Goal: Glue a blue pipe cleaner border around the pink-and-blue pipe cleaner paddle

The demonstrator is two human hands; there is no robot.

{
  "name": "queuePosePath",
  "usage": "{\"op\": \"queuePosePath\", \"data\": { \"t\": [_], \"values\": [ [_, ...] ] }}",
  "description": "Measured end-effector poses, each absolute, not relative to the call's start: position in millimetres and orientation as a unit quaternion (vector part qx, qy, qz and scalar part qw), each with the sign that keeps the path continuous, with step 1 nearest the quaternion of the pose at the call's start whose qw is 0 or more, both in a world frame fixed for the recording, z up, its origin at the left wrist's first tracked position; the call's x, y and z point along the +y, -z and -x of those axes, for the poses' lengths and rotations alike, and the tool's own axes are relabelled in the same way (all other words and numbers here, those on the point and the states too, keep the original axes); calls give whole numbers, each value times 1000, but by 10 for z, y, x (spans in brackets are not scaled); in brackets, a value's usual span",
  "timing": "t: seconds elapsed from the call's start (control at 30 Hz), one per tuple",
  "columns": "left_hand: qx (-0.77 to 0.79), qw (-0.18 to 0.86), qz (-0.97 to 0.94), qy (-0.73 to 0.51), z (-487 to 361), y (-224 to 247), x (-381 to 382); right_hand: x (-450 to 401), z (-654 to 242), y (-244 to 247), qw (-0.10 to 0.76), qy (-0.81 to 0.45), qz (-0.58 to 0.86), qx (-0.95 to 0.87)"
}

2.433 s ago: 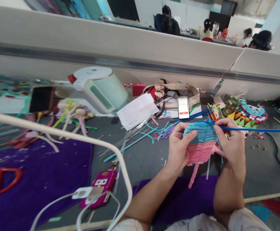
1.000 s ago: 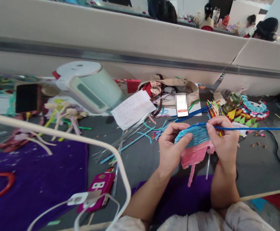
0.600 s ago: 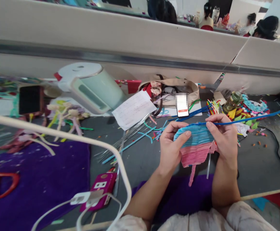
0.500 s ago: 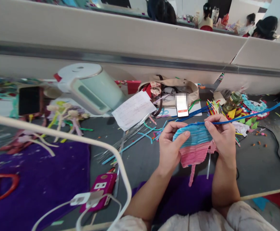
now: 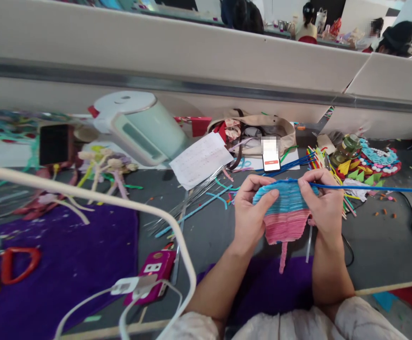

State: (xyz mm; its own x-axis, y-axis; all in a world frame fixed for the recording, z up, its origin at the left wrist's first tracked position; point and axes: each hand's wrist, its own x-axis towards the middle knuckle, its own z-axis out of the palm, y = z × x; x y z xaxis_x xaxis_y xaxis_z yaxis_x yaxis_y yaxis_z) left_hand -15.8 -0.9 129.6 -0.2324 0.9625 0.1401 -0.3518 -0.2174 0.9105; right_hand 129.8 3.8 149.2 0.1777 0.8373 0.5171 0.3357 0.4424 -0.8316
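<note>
The left hand (image 5: 250, 208) has a narrow grip on the striped piece (image 5: 286, 215), its thumb pressed on the blue front and its fingers curled behind the edge. The right hand (image 5: 322, 203) pinches the blue pipe cleaner (image 5: 379, 188) between thumb and forefinger at the piece's upper right corner, and the loose length runs out nearly level to the right. The striped piece is held up between the two hands, above the near part of the worktop (image 5: 376, 255), with its blue rows on top and its pink rows below. A pink strip (image 5: 283, 257) hangs from its lower edge, over the purple cloth (image 5: 270, 283) between the forearms. The step in hand appears to be fitting the blue pipe cleaner along the top row; the next move seems to call for a firm left hold and small presses by the right fingers, so that the strand lies flush with the row beneath. How it is fixed is hidden behind the right fingers. Just beyond the hands stands a phone (image 5: 271, 158), with a sheet of paper (image 5: 201, 163) to its left and a bundle of coloured stems (image 5: 321, 163) to its right. Farther right is a jar (image 5: 347, 148); well to the left, a pink box (image 5: 152, 276) lies beneath white cables.
</note>
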Motion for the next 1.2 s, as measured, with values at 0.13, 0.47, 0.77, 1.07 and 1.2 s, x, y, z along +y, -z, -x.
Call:
{"op": "queuePosePath", "data": {
  "t": [0.13,0.47,0.77,1.07,1.2],
  "values": [
    [418,496,-410,-641,261,-1272,18,41,-1246,-1487,601,-185,461,-626],
    [447,402,-462,-653,382,-1296,-9,-11,-1112,-1419,601,-122,427,-665],
    [418,327,-513,-675,362,-1288,8,-3,-1127,-1465,605,-155,435,-648],
    [422,362,-496,-667,368,-1242,31,21,-1135,-1447,607,-180,432,-643],
    [421,375,-489,-666,372,-1249,33,23,-1124,-1443,608,-176,434,-641]
  ]
}}
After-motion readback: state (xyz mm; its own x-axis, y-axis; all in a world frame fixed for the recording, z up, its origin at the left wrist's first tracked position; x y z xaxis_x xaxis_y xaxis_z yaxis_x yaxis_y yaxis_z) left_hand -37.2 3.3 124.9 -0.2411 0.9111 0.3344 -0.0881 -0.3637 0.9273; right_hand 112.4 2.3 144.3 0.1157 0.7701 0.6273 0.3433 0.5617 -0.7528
